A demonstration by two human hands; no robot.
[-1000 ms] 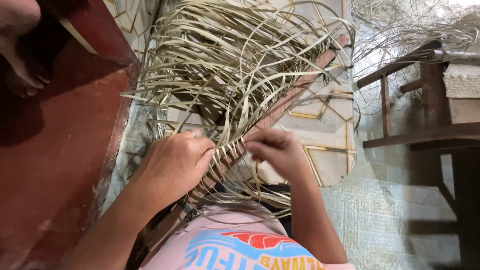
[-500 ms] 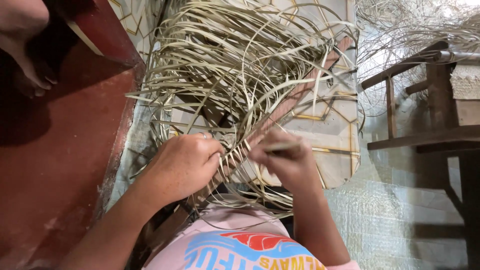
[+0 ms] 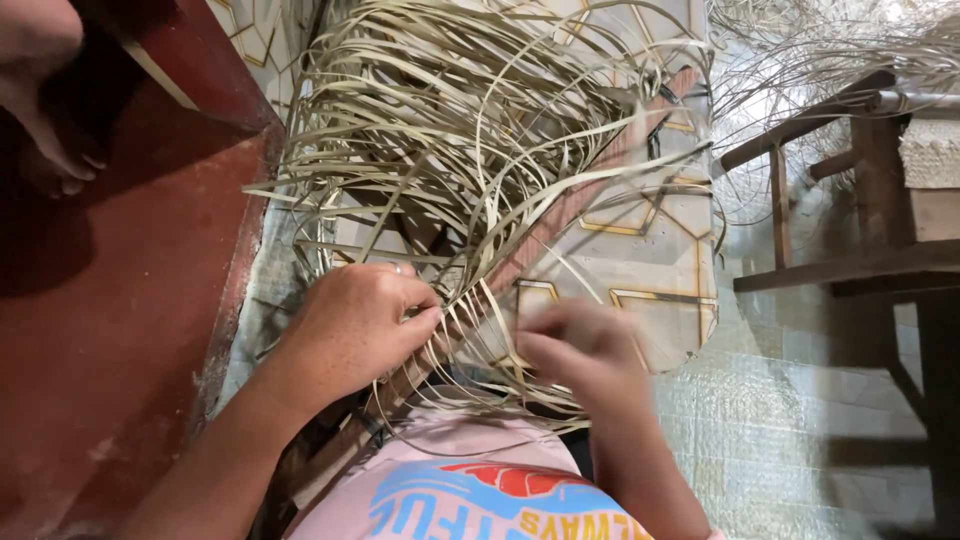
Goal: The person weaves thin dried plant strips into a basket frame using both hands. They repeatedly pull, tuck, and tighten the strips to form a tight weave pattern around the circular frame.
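Red floor (image 3: pixel 110 340) on the far left, open room there. My left hand (image 3: pixel 355 325) presses fingers-closed onto the woven strip (image 3: pixel 425 365) at the base of the loose straw strands (image 3: pixel 480 150). Only a short stretch looks woven; I judge most strands remain unworked. My right hand (image 3: pixel 580 350) is blurred, grip unclear. Wooden bench (image 3: pixel 850 200) crowds the right edge.

A red floor (image 3: pixel 110 340) lies left; dark wooden furniture (image 3: pixel 850 200) stands right.
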